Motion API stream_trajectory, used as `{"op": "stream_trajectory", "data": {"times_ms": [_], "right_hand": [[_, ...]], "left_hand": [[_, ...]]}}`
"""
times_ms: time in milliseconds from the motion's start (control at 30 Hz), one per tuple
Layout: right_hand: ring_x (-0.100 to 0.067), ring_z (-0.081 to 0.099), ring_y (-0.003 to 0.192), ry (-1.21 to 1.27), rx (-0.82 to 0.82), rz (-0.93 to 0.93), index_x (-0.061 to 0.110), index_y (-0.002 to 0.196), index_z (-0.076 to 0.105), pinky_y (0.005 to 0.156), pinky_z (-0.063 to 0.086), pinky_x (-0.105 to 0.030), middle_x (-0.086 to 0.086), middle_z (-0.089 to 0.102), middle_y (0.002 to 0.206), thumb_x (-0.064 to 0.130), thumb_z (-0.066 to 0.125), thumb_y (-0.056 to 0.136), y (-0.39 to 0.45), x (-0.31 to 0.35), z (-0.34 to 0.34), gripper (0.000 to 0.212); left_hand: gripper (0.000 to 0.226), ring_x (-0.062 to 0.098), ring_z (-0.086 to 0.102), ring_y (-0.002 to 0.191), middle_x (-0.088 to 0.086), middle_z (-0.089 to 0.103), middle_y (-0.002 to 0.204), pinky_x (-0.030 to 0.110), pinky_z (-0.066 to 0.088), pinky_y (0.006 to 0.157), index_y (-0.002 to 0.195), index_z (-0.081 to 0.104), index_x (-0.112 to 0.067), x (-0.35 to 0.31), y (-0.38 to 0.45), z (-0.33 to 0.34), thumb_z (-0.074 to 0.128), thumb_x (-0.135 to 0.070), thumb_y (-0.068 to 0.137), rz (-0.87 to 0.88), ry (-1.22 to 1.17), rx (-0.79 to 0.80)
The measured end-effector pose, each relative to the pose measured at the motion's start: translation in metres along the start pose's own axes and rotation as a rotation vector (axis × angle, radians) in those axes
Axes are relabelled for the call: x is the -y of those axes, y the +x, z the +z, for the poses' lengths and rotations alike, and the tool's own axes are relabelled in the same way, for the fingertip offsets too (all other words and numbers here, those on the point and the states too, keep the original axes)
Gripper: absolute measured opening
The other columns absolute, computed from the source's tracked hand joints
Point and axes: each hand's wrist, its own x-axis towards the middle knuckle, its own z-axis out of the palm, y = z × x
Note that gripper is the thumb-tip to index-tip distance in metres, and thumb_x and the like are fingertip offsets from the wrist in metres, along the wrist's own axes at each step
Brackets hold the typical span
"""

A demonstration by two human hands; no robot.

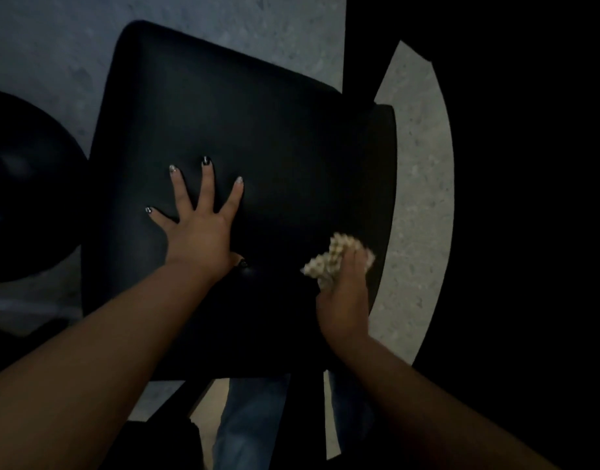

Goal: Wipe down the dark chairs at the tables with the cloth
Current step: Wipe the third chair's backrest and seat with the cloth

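Note:
A dark padded chair seat (257, 130) fills the middle of the view, seen from above. My left hand (200, 228) lies flat on the seat with its fingers spread wide. My right hand (342, 300) grips a bunched light checked cloth (329, 262) and holds it against the seat's right near part, close to the edge. The cloth sticks out past my fingers to the left and above.
A second dark rounded seat (24, 184) sits at the left edge. A dark table edge and upright (359, 45) stand at the upper right, with black shadow further right. Grey speckled floor (424, 205) shows right of the chair. My jeans (251, 425) appear below.

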Motion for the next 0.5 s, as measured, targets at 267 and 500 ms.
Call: {"op": "stream_trajectory", "data": {"times_ms": [267, 500], "right_hand": [[-0.029, 0.025, 0.14, -0.138, -0.25, -0.289, 0.001, 0.144, 0.031, 0.115, 0.021, -0.035, -0.019, 0.027, 0.149, 0.005, 0.051, 0.088, 0.184, 0.06, -0.062, 0.059], [-0.043, 0.011, 0.143, -0.371, -0.327, -0.28, -0.008, 0.146, 0.02, 0.118, 0.0, -0.05, -0.029, 0.017, 0.153, 0.006, 0.041, 0.09, 0.146, 0.061, 0.013, 0.061]], "left_hand": [[0.127, 0.04, -0.027, 0.142, 0.005, -0.043, 0.149, 0.075, 0.01, 0.106, 0.146, -0.028, -0.037, 0.017, 0.0, -0.012, 0.074, -0.058, 0.072, 0.027, 0.033, -0.002], [0.131, 0.044, -0.031, 0.139, -0.001, -0.043, 0.15, 0.076, 0.017, 0.105, 0.149, -0.02, -0.04, 0.044, 0.008, -0.021, 0.078, -0.062, 0.065, -0.039, -0.02, -0.01]]}}
